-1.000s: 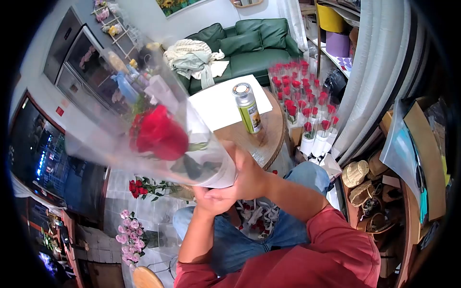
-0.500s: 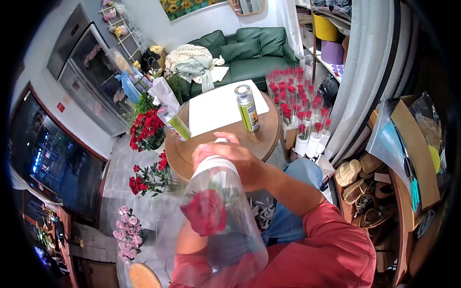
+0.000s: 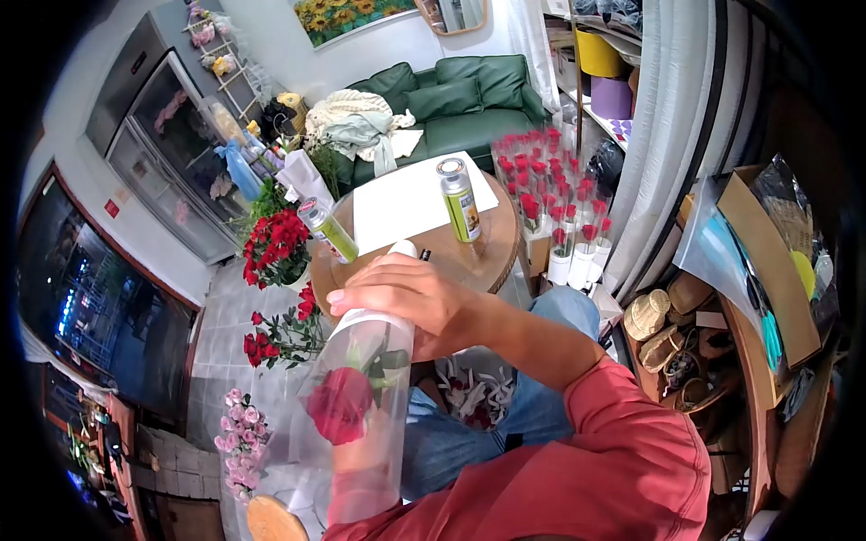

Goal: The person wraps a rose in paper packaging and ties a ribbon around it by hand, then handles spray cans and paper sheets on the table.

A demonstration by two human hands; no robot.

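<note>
A single red rose [image 3: 339, 406] stands head-down inside a clear plastic sleeve [image 3: 311, 469] with a white band at its narrow end. My right hand [image 3: 392, 293] wraps over that narrow end, fingers closed round it, and a white tip [image 3: 403, 248] pokes out beyond. My left forearm [image 3: 361, 451] shows through the plastic; the left hand itself is hidden behind the sleeve and my right hand. Past my hands, a green spray can [image 3: 461, 203] and another spray can [image 3: 327, 232] stand on the round wooden table [image 3: 499, 248], near a white sheet [image 3: 388, 206].
Wrapped red roses [image 3: 541, 176] in white holders stand right of the table. Red roses [image 3: 275, 243] and pink roses [image 3: 242, 442] are at the left. A wooden stool [image 3: 273, 519] sits lower left. Baskets [image 3: 649, 314] fill a shelf at right; a green sofa [image 3: 469, 126] is behind.
The sleeve with the rose has swung slightly left and turned more upright in view. My right hand has shifted a little left and down, its fingers now laid across the sleeve's narrow end.
</note>
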